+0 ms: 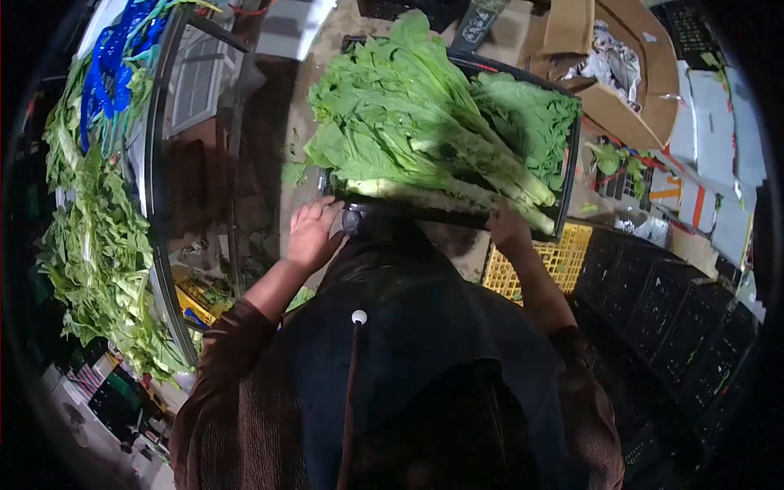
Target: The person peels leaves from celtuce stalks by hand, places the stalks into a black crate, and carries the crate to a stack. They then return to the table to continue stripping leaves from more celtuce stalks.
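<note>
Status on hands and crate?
Left hand at black crate's near edge. Right hand on same edge. Crate holds leafy greens. Yellow crate close by, right.

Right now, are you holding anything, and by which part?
The black crate of leafy greens: the right hand grips its near rim, toward the right; the left hand is at its near left corner.

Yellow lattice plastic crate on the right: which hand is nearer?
Right. The right hand, at the black plastic crate, appears beside the yellow crate; the left hand is farther off, by the black crate's near left corner.
</note>
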Demonstrator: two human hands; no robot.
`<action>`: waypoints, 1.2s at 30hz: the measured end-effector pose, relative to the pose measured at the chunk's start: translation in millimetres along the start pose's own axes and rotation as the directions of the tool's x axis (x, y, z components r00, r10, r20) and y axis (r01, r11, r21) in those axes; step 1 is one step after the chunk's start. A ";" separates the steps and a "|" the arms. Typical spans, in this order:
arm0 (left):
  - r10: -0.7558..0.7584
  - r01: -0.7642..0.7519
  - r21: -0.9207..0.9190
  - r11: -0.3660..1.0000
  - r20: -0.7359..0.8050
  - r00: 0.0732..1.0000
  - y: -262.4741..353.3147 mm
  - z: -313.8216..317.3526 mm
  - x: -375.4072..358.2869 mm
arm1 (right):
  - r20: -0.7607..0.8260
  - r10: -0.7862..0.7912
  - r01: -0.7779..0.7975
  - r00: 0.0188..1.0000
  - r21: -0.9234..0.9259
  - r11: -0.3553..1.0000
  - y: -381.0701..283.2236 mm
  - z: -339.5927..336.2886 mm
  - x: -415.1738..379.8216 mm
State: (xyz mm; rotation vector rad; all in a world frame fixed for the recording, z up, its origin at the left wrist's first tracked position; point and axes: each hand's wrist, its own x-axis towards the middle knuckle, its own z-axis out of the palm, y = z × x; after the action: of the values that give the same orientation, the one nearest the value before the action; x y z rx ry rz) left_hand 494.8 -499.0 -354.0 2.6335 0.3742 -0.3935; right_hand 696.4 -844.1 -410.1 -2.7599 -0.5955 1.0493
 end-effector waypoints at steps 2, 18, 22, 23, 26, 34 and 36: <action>-0.106 0.105 -0.040 0.994 -0.026 0.994 -16.6 8.8 -26.6 | 0.049 -0.053 0.052 0.997 0.020 0.998 -11.7 2.6 -0.1; -0.310 0.313 -0.371 0.874 0.071 0.948 -36.8 11.8 -68.2 | -0.102 -0.092 0.114 0.990 0.236 0.965 -20.5 -178.0 -65.9; -0.341 0.376 -0.437 0.817 0.158 0.927 -49.0 30.9 -64.6 | -0.171 0.066 0.168 0.983 0.985 0.048 79.6 -178.5 -95.2; -0.360 0.409 -0.473 0.781 0.193 0.913 -50.7 32.9 -65.5 | 0.071 0.264 -0.126 0.962 0.972 0.198 119.3 -156.6 -95.3; -0.274 0.348 -0.377 0.858 0.237 0.932 -49.7 33.1 -54.6 | 0.120 0.603 -0.581 0.789 0.464 0.668 259.2 -27.0 -104.1; -0.287 0.399 -0.459 0.794 0.295 0.911 -28.3 14.5 -43.7 | 0.064 0.323 -0.239 0.944 -0.540 0.807 210.3 -38.1 -64.8; -0.314 0.430 -0.456 0.779 0.309 0.898 -25.7 8.1 -43.3 | -0.214 0.614 -0.572 0.760 0.230 0.788 209.5 -38.1 -54.5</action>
State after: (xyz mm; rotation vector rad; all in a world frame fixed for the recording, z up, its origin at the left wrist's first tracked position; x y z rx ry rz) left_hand 444.8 -489.1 -356.6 1.9577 0.8163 -0.6070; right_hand 750.6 -1056.9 -401.8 -2.9328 0.4294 0.7091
